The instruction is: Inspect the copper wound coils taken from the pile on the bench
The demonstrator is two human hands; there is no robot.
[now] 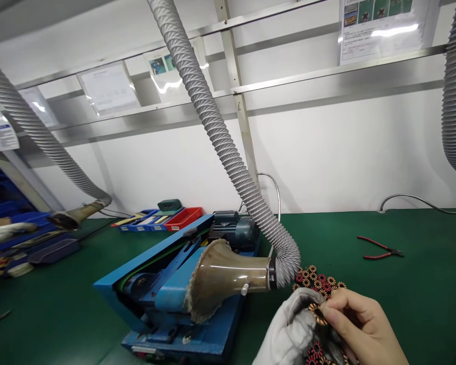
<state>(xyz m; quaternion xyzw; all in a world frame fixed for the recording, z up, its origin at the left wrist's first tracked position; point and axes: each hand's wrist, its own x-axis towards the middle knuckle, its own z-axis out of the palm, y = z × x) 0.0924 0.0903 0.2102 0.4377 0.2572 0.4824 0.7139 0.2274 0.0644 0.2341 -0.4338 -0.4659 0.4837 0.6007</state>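
Gloved L hand (pixel 289 329) & bare R hand (pixel 359 322) together, clamped on wound stator core (pixel 313 310) above table (pixel 433 289); L prob. steadies, R bare for feel. Other cores (pixel 321 280) nr., prob. for reach.

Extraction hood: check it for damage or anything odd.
The hood looks odd at its wide end, by the blue machine: the rim is ragged and crusted with greyish fuzz, unlike the smoother body. I cannot tell whether that is dust or fraying.

Bright light; glare on posted sheet (pixel 380 35); soft shadows on wall (pixel 342 157).
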